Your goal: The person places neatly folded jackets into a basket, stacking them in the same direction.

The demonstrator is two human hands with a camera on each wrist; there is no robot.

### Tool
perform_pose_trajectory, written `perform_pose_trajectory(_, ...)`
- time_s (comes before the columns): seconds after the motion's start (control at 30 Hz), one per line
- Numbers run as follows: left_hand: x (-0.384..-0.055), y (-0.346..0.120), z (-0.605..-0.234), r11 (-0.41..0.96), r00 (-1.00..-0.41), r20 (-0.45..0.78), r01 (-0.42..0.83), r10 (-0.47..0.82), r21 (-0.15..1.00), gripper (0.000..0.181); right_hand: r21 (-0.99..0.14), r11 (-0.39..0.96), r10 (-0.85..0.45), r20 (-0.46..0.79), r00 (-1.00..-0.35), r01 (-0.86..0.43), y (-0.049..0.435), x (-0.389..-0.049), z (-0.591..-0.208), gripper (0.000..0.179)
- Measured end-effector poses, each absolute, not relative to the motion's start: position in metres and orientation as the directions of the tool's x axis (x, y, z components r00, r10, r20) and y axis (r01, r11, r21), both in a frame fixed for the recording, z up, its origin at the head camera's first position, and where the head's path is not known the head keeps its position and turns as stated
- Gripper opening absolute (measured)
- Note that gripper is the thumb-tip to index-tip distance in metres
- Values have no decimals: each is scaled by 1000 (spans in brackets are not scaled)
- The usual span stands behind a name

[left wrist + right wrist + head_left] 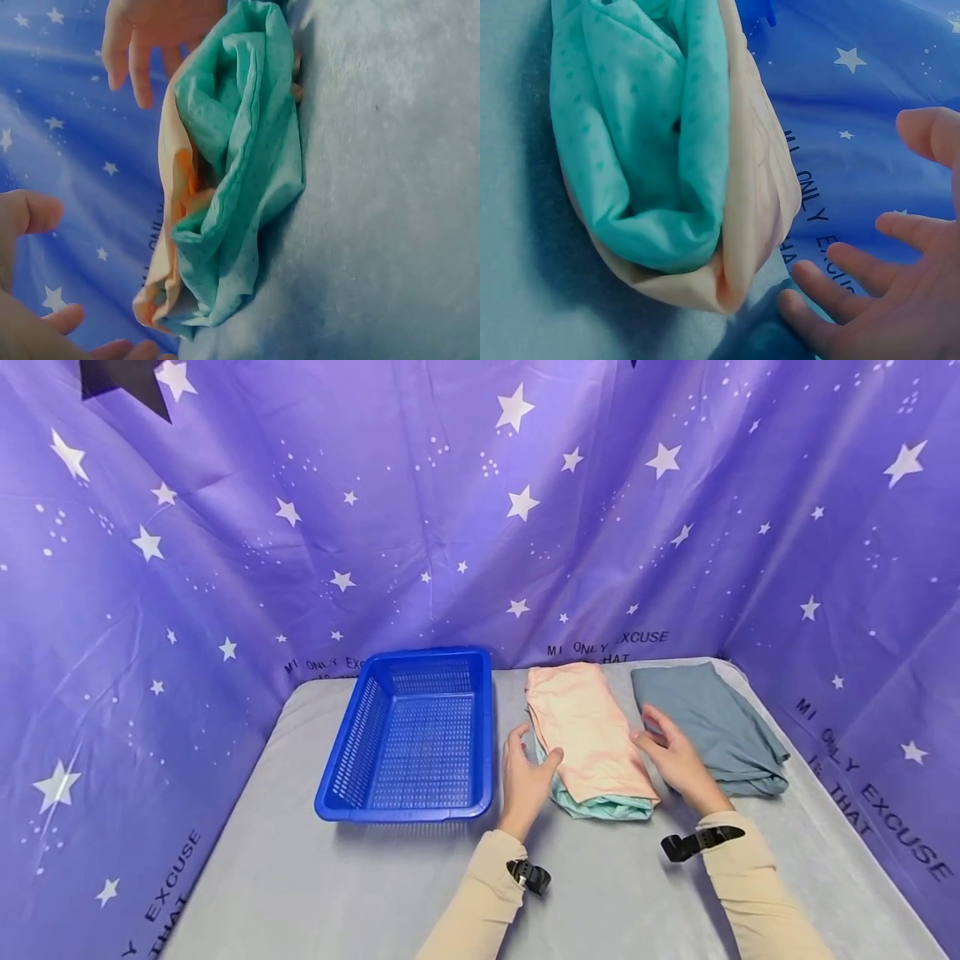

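A folded peach cloth (581, 718) lies on top of a folded mint-green cloth (606, 810), whose edge shows at the near end. The mint layers (641, 127), marked with small dark spots, show rolled folds in the right wrist view. At the pile's left side is my left hand (527, 783), thumb and fingers spread. Its thumb overlaps the peach edge in the head view; whether it touches, I cannot tell. My right hand (681, 768) hovers by the right edge, fingers apart (885, 292) and nothing held. A folded grey-blue cloth (697, 714) lies beyond that hand.
To the left of the pile stands a blue plastic basket (405, 816) with perforated walls and nothing visible inside. All of it sits on a grey cloth-covered table (300, 877). A purple star-patterned curtain (420, 527) surrounds the table's back and sides.
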State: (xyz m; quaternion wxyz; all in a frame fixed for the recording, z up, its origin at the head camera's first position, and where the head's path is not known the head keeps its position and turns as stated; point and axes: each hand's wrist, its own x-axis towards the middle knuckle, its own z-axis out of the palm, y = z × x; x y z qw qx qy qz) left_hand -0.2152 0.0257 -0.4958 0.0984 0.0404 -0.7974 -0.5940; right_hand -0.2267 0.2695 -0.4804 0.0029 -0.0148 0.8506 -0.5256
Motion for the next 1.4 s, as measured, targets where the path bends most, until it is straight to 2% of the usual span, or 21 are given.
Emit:
perform_pose_trajectory(0.17, -221, 30, -503, 296, -983, 49, -6, -177, 955, 77, -896, 443, -30, -21, -999, 6, 270, -229, -479, 79)
perform_pose_trajectory(0.7, -240, 37, -508, 227, -987, -51, -85, -150, 970, 91, -902, 415, -92, -176, -980, 123, 271, -249, -487, 90)
perform_pose_trajectory(0.97, -255, 37, -512, 159, -976, -98, -130, -193, 979, 89, -896, 411, -99, -225, -969, 166, 265, -266, -493, 93)
perform_pose_trajectory(1.2, -271, 38, -512, 216, -972, -136, -177, -193, 960, 91, -922, 323, -95, -255, -962, 213, 261, -276, -503, 93)
perform_pose_trajectory(1.4, -280, 40, -524, 122, -962, -170, -199, -212, 972, 83, -924, 290, -86, -286, -954, 251, 257, -278, -509, 94)
